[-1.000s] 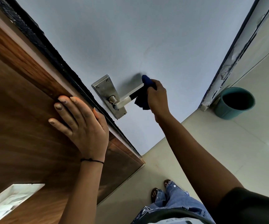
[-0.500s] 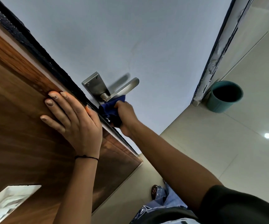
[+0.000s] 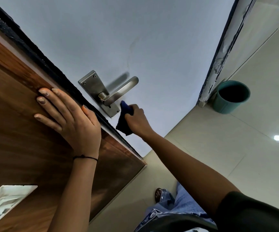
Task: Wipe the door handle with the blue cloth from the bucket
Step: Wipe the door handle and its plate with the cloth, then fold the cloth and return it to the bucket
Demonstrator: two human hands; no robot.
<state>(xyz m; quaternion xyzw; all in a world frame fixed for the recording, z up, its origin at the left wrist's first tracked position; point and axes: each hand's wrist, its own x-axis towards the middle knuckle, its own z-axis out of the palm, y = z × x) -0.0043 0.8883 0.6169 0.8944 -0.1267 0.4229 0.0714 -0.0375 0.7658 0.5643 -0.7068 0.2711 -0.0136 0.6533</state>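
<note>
A silver lever door handle (image 3: 118, 94) on a steel backplate (image 3: 91, 84) is fixed to the pale grey door face. My right hand (image 3: 136, 121) is shut on the dark blue cloth (image 3: 124, 119), just below the lever and beside the lower end of the backplate; the cloth hangs down from my fingers. My left hand (image 3: 68, 114) lies flat with fingers spread on the brown wooden door edge (image 3: 18, 131), left of the handle. The teal bucket (image 3: 231, 97) stands on the floor at the right, by the door frame.
A chipped door frame (image 3: 219, 56) runs up beside the bucket. Cream floor tiles (image 3: 236, 156) stretch to the right. My jeans and a sandalled foot (image 3: 159, 195) are below. A white latch cutout (image 3: 4, 201) sits in the wooden door edge at lower left.
My right hand with the cloth slid from the lever's tip to under its base, then moved right and slightly away below the lever. My left hand stayed pressed on the door edge.
</note>
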